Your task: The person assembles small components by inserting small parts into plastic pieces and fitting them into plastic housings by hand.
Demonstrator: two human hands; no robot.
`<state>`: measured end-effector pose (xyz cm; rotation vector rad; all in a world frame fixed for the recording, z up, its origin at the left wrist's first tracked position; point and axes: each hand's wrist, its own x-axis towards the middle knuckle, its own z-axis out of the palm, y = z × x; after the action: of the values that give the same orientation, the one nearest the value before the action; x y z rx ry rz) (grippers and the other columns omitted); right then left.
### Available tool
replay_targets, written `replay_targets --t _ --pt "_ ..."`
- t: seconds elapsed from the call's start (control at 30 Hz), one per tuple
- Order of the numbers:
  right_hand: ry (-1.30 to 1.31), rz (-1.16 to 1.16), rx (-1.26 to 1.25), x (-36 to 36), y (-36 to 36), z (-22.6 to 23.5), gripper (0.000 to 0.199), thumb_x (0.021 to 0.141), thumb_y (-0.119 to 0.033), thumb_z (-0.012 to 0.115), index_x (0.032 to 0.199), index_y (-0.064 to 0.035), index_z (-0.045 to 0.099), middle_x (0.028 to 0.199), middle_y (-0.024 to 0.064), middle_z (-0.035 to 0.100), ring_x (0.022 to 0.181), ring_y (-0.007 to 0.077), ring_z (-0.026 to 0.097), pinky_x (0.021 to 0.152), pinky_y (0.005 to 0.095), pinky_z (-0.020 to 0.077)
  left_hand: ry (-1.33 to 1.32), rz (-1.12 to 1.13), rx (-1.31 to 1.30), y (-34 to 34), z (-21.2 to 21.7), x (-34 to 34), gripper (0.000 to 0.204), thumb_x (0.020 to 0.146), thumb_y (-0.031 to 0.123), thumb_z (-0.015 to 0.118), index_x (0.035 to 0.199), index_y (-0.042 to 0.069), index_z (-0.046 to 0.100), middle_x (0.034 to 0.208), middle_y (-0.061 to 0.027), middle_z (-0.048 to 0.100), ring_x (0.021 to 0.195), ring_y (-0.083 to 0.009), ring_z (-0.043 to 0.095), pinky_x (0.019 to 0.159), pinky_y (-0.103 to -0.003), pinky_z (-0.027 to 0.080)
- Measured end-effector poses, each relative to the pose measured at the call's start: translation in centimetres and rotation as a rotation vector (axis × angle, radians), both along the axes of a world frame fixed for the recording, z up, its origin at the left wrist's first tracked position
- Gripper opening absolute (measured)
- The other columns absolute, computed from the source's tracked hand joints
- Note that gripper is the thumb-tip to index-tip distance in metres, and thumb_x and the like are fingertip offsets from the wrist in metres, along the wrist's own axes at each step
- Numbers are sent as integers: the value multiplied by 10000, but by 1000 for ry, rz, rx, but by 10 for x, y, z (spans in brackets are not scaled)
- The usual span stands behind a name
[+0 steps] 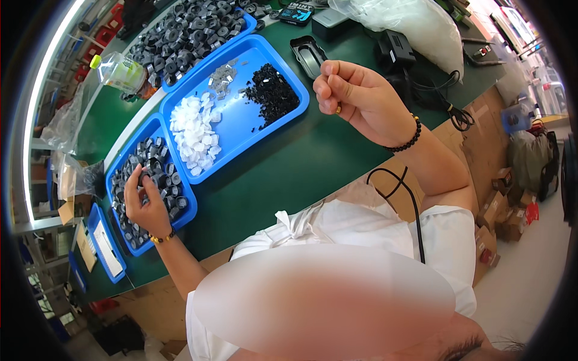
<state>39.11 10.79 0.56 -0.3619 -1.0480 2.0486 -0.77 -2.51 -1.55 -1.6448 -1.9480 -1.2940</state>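
My left hand (147, 207) is over a blue tray (191, 213) of small dark grey plastic caps (158, 153). Its thumb and fingertips close on one dark round cap (144, 178). Raised above the table's far right side, my right hand (364, 99) has its fingers pinched together. A tiny yellowish bit shows beneath those fingers; what they hold I cannot make out. Between the hands lies a larger blue tray (241, 155) with white translucent pieces (194, 129), a small heap of greyish clear pieces (223, 79) and a pile of tiny black parts (272, 93).
Another blue tray (251, 24), heaped with dark round parts, stands at the back beside a plastic bottle (123, 73). An open black case (308, 55), a black power adapter (395, 51), a coiled cable (460, 117) and a clear plastic bag (415, 27) lie on the green table (271, 168).
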Motion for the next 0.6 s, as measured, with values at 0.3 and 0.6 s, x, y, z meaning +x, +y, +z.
replay_targets --t 0.3,0.6 --pt "-81 75 11 9 -10 3 331 1035 -372 431 883 -98 536 850 28 596 764 119 526 742 242 433 14 2 -17 -2 0 2 233 886 5 614 1100 42 697 961 -73 706 730 -107 646 572 -214 497" --pt "-576 -1210 632 171 -23 4 79 926 -63 600 998 -33 610 1026 94 613 896 135 555 793 264 446 25 2 -23 -5 -1 -11 236 887 20 622 1108 55 700 973 -69 710 758 -117 653 562 -214 488"
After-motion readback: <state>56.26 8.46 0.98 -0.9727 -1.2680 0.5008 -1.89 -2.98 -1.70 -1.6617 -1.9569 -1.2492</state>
